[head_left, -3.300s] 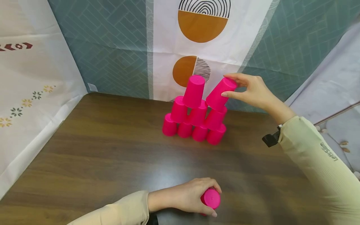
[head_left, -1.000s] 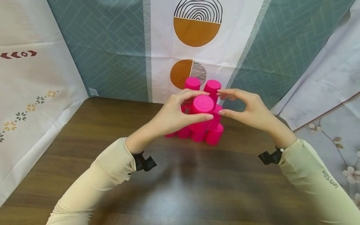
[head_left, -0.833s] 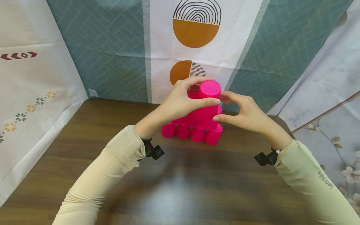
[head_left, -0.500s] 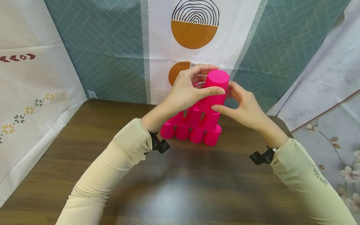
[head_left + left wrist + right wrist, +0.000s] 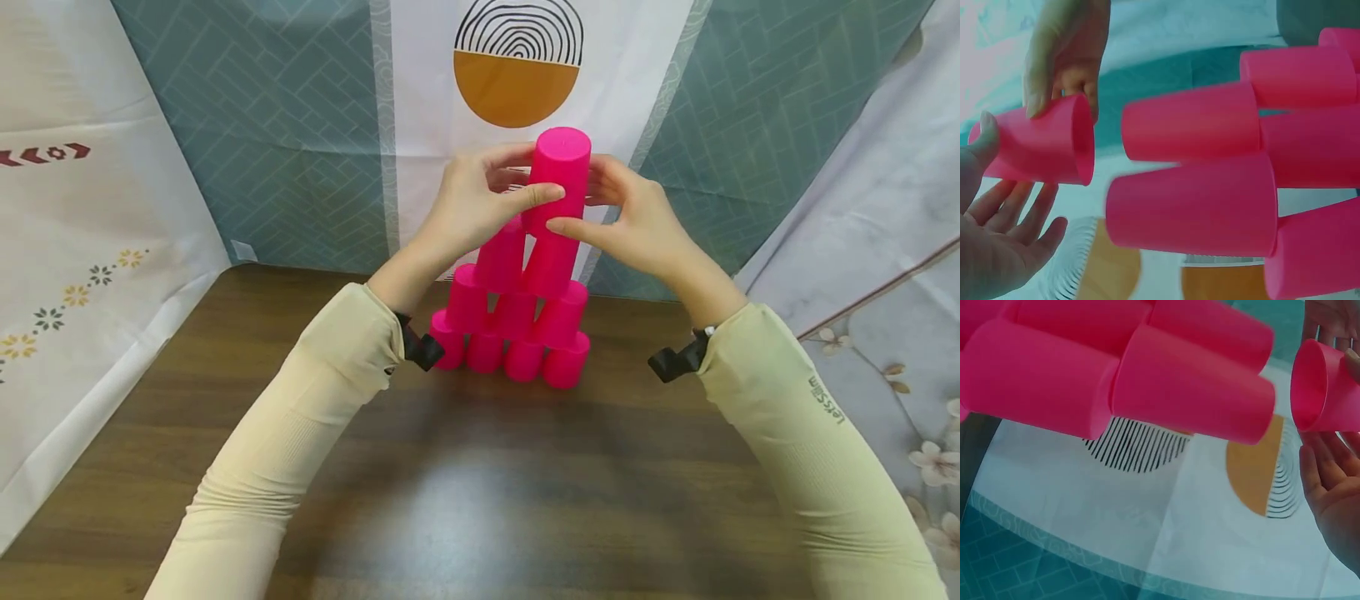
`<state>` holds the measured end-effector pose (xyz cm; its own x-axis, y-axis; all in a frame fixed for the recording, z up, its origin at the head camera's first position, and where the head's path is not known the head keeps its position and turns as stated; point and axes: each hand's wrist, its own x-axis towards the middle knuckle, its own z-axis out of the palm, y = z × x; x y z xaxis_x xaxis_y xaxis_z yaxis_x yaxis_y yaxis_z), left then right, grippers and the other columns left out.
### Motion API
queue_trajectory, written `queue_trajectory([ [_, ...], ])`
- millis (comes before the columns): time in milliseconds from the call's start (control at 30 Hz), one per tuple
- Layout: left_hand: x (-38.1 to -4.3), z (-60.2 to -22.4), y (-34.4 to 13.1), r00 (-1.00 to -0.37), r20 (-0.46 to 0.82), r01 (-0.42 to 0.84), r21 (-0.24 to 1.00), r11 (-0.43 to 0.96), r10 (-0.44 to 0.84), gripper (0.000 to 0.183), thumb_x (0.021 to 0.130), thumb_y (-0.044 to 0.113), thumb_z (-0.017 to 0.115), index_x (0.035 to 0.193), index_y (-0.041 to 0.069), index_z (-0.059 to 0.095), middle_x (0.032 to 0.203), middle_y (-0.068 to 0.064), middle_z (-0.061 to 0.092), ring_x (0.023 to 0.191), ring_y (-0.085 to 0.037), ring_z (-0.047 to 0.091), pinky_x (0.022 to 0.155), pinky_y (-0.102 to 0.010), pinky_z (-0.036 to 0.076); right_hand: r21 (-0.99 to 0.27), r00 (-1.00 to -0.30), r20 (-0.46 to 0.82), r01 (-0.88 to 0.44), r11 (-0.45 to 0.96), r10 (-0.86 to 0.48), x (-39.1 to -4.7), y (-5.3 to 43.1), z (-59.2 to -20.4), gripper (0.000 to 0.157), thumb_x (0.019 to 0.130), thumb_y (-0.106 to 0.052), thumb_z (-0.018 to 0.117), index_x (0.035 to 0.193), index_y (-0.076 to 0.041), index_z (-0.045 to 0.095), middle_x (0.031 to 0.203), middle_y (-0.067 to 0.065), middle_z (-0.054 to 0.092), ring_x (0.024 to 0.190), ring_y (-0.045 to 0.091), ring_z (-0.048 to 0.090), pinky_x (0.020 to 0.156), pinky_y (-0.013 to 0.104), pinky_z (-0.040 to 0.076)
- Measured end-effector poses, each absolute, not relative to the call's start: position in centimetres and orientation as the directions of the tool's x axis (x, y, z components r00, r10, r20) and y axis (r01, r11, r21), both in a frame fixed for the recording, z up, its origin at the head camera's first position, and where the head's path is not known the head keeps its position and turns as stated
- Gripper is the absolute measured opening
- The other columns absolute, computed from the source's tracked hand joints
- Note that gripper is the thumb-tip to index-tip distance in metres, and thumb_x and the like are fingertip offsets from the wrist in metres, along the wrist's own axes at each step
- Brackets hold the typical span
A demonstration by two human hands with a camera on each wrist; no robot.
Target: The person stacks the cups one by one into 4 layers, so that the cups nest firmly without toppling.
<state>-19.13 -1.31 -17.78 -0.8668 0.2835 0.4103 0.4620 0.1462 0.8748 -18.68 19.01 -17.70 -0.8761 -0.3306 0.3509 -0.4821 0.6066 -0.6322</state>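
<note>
Both hands hold one upturned pink cup (image 5: 561,179) above a stacked pyramid of matching pink cups (image 5: 513,315). On the cup's left side my left hand (image 5: 474,196) has its thumb across the front and fingers behind. My right hand (image 5: 637,212) grips lower on the right, thumb near the rim. In the left wrist view a gap shows between the held cup (image 5: 1038,140) and the top-row cups (image 5: 1191,203). The right wrist view shows the held cup's (image 5: 1341,387) open rim facing the stack. Some fingertips are hidden behind the cup.
The pyramid stands toward the back of a dark wooden table (image 5: 465,483). Close behind it hangs a patterned cloth (image 5: 300,167). White cloths line the left (image 5: 90,333) and right (image 5: 862,250) sides. Black wrist cameras (image 5: 678,360) sit on both wrists.
My left hand brought the cup from the near table to the stack. The right hand released its cup in the third row, then took hold of this one; both hands have since risen with it.
</note>
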Motion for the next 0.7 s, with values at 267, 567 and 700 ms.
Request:
queue_trajectory([
  [267,-20.6,-18.1,-1.7,-0.919,0.309,0.356,0.917,0.178,0.245,0.054,0.078,0.034,0.075,0.126,0.018,0.058,0.119,0.004,0.063,0.106,-0.011,0.060,0.086,-0.028,0.050,-0.711,-0.926,0.211,-0.365,0.601,-0.312,-20.4,18.2,-17.9,0.068,0.079,-0.038,0.073,0.137,-0.023,0.041,0.131,-0.002,0.053,0.117,0.018,0.054,0.095,0.041,0.046],
  [567,-21.2,-18.3,-1.9,-0.920,0.289,0.343,0.920,0.190,0.263,0.056,0.077,0.034,0.075,0.127,0.017,0.057,0.119,0.003,0.063,0.106,-0.013,0.060,0.087,-0.028,0.050,-0.703,-0.917,0.165,-0.367,0.610,-0.362,-21.0,18.0,-17.7,0.070,0.079,-0.036,0.072,0.138,-0.021,0.038,0.131,-0.001,0.051,0.117,0.019,0.053,0.097,0.042,0.043],
  [700,-21.2,-18.4,-1.8,-0.916,0.282,0.345,0.916,0.202,0.284,0.058,0.078,0.035,0.074,0.130,0.017,0.053,0.122,0.003,0.060,0.108,-0.014,0.059,0.088,-0.029,0.049,-0.679,-0.903,0.154,-0.391,0.621,-0.400,-21.1,18.2,-17.7,0.073,0.080,-0.033,0.072,0.140,-0.019,0.033,0.133,-0.001,0.048,0.117,0.021,0.051,0.100,0.042,0.040],
])
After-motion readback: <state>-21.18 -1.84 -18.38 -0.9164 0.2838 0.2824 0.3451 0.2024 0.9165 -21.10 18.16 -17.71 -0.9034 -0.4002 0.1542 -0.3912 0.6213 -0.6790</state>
